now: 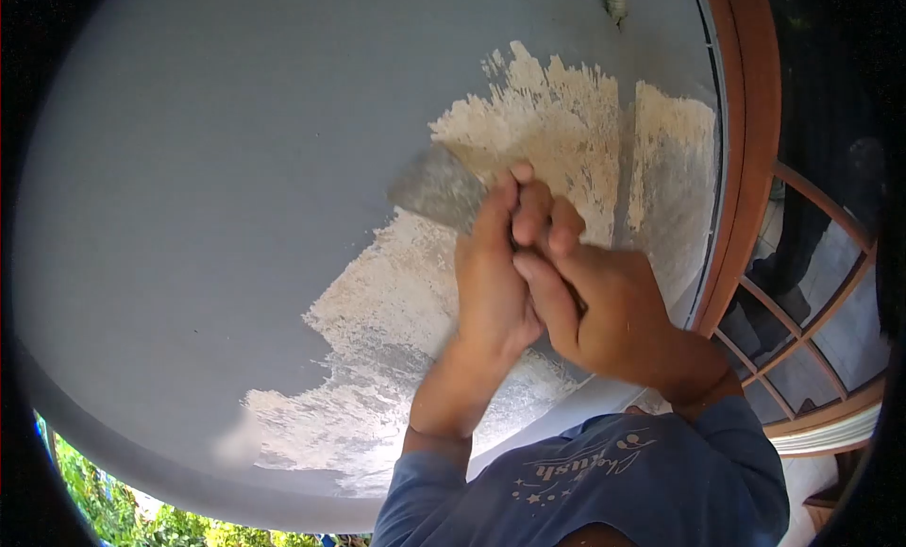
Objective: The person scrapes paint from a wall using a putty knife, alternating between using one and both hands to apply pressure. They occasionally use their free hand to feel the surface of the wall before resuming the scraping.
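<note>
Head view: left hand (495, 287) and right hand (618, 311) clamp a scraper (439, 186) at the wall (226, 188), likely mid-scrape; another stroke needs steady pressure.

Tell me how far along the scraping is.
Done, it seems: the pale patch, ragged where the gray paint stops. In hand: the scraper, gripped by the left hand and right hand, blade at the patch's edge. Left, perhaps: the darker strip and wide gray area; how much must go isn't clear.
</note>
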`<move>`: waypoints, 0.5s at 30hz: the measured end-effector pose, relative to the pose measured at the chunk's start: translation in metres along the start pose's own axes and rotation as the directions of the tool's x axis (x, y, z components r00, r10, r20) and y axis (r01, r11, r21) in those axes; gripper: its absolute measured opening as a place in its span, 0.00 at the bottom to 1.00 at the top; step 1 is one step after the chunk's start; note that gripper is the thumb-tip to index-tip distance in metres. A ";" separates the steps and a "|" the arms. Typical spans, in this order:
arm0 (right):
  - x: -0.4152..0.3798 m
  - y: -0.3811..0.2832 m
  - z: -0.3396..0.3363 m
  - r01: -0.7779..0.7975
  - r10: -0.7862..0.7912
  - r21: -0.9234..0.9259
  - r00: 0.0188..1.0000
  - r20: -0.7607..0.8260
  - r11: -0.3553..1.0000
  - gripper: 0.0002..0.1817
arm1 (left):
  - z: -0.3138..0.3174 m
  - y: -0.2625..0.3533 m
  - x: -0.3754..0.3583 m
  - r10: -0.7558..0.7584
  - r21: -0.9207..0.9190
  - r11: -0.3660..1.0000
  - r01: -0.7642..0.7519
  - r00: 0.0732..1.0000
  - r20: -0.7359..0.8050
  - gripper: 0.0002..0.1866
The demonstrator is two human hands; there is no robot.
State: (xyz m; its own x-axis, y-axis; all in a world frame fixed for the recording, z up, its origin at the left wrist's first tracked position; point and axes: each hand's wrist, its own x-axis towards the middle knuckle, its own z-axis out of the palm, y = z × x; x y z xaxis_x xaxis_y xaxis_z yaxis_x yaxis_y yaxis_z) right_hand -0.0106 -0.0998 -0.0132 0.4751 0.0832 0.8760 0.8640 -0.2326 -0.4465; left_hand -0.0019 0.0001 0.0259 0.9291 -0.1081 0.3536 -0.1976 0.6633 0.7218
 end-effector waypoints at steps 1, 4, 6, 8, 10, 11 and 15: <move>-0.005 -0.003 0.001 0.001 -0.002 -0.020 1.000 -0.024 1.000 0.06 | -0.007 -0.003 -0.003 -0.016 -0.033 0.999 0.017 1.000 0.018 0.09; 0.000 0.011 0.012 -0.031 0.031 -0.070 1.000 -0.001 0.997 0.06 | -0.013 -0.006 0.007 -0.004 -0.033 0.999 0.005 1.000 0.030 0.10; 0.001 0.015 0.008 0.048 -0.048 -0.088 0.999 0.002 0.995 0.11 | -0.009 -0.005 0.010 0.020 -0.024 1.000 -0.019 0.999 0.041 0.10; -0.001 0.010 0.002 0.042 -0.041 -0.055 0.999 0.022 0.998 0.10 | -0.007 -0.008 0.001 -0.008 -0.072 0.997 0.010 0.999 0.035 0.10; -0.005 0.006 0.005 0.057 -0.060 -0.072 0.997 -0.040 0.996 0.10 | -0.007 -0.007 0.001 -0.001 -0.070 0.998 0.005 0.999 0.052 0.10; -0.007 0.006 0.008 0.063 -0.069 -0.085 0.995 -0.066 0.994 0.10 | -0.010 -0.006 0.003 0.019 -0.051 0.999 -0.016 0.998 0.063 0.10; -0.001 0.014 0.011 -0.012 0.012 -0.040 1.000 -0.016 0.999 0.11 | -0.010 -0.007 0.009 0.058 -0.008 0.998 -0.057 0.998 0.039 0.11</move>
State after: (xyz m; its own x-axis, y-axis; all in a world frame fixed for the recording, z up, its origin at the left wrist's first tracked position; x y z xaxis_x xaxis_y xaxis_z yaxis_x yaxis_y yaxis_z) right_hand 0.0027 -0.0928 -0.0227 0.4824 0.0648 0.8736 0.8508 -0.2722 -0.4496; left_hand 0.0104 0.0016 0.0182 0.9032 -0.0987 0.4177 -0.2478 0.6746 0.6953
